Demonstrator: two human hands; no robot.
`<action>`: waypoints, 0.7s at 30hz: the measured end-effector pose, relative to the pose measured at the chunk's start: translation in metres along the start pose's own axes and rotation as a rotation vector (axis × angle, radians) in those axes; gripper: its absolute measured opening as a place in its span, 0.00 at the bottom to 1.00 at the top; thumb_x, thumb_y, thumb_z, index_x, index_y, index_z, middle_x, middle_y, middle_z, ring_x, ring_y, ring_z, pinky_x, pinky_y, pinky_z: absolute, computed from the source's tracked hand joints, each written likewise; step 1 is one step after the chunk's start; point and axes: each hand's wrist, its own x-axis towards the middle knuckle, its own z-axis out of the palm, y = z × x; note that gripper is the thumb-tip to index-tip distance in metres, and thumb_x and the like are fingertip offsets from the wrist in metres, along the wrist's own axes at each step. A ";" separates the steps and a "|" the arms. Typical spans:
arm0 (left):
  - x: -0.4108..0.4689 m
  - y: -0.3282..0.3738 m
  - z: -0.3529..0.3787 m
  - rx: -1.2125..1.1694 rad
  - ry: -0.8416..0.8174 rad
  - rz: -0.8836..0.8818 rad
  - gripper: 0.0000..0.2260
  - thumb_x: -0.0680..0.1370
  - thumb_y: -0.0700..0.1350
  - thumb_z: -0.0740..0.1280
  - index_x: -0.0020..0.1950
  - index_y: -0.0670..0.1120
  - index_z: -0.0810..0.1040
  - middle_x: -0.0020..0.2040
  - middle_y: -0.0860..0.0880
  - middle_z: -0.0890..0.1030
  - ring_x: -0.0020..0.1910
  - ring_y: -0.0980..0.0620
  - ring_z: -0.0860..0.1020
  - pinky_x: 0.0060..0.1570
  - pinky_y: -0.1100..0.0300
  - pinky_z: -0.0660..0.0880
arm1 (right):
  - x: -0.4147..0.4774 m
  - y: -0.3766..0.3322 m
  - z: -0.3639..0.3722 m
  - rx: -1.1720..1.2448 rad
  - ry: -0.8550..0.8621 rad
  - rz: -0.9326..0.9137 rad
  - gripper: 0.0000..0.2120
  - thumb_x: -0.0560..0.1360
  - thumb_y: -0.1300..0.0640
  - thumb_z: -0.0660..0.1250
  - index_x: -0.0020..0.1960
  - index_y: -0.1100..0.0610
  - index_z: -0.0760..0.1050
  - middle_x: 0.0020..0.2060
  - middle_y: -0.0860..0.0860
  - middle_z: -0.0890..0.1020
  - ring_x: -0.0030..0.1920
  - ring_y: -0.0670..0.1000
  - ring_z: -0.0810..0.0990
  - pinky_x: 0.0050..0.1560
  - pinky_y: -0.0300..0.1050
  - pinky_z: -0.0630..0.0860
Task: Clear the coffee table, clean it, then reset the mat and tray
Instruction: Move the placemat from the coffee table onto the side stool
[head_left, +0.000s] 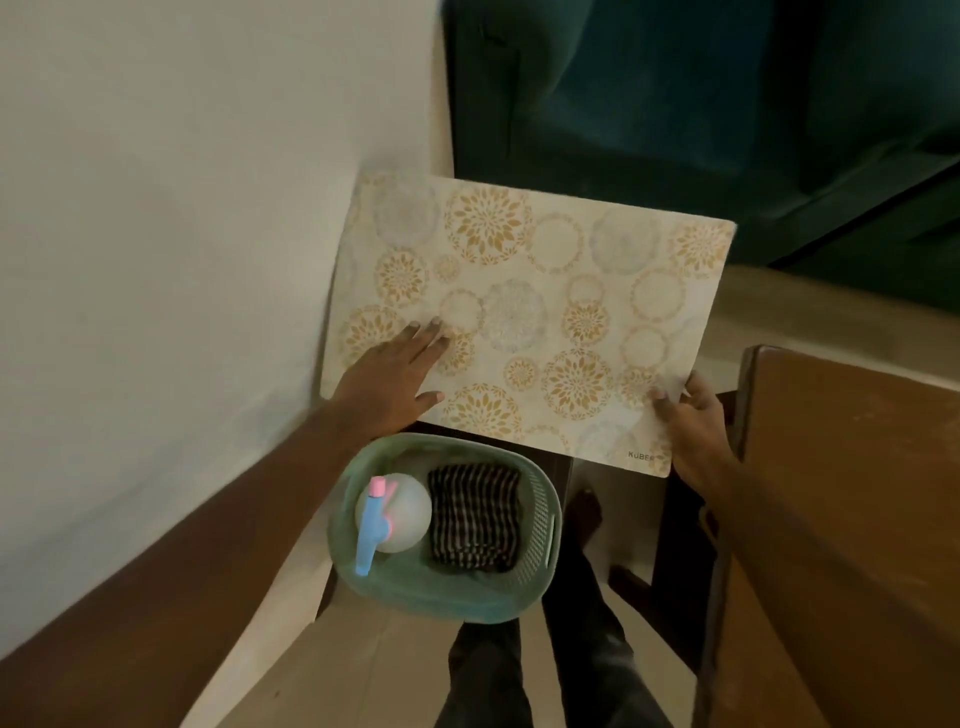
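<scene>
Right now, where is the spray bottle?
In the head view, the spray bottle sits in the left half of the green basket, beside the striped cloth.

Rectangular mat (535, 291): cream ground printed with gold and pale grey-blue rosettes, the word "KUBER" at the corner nearest the right hand (696, 431). It appears flat and unfolded, turned askew. The left hand (395, 371) rests on its near left part with straight fingers, and the right hand pinches its near right corner, thumb on top. Just below the left hand, between the two forearms, stands a green perforated basket (550, 499) holding an upright white spray bottle (402, 512) with a blue-and-pink trigger and a folded dark striped cloth (475, 517). A brown wooden tabletop (857, 493) lies right of the right hand.
</scene>
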 end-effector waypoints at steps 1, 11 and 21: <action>0.006 -0.008 0.011 0.029 -0.001 0.026 0.34 0.81 0.59 0.58 0.80 0.51 0.44 0.80 0.52 0.40 0.79 0.50 0.44 0.74 0.49 0.56 | 0.009 0.009 0.002 0.007 -0.006 0.002 0.13 0.80 0.64 0.65 0.63 0.55 0.75 0.55 0.51 0.83 0.51 0.51 0.84 0.49 0.52 0.83; 0.038 -0.049 0.079 0.125 -0.010 0.211 0.37 0.77 0.67 0.52 0.79 0.54 0.40 0.79 0.51 0.39 0.79 0.48 0.45 0.75 0.46 0.57 | 0.050 0.070 -0.001 0.005 -0.088 0.049 0.18 0.79 0.66 0.64 0.69 0.59 0.72 0.57 0.51 0.83 0.53 0.49 0.85 0.43 0.43 0.82; 0.027 -0.052 0.088 0.052 0.008 0.228 0.35 0.76 0.68 0.49 0.80 0.54 0.49 0.80 0.50 0.47 0.79 0.47 0.51 0.65 0.47 0.69 | 0.042 0.069 0.002 -0.045 -0.074 0.074 0.15 0.80 0.65 0.63 0.66 0.59 0.72 0.55 0.49 0.83 0.49 0.46 0.85 0.41 0.41 0.82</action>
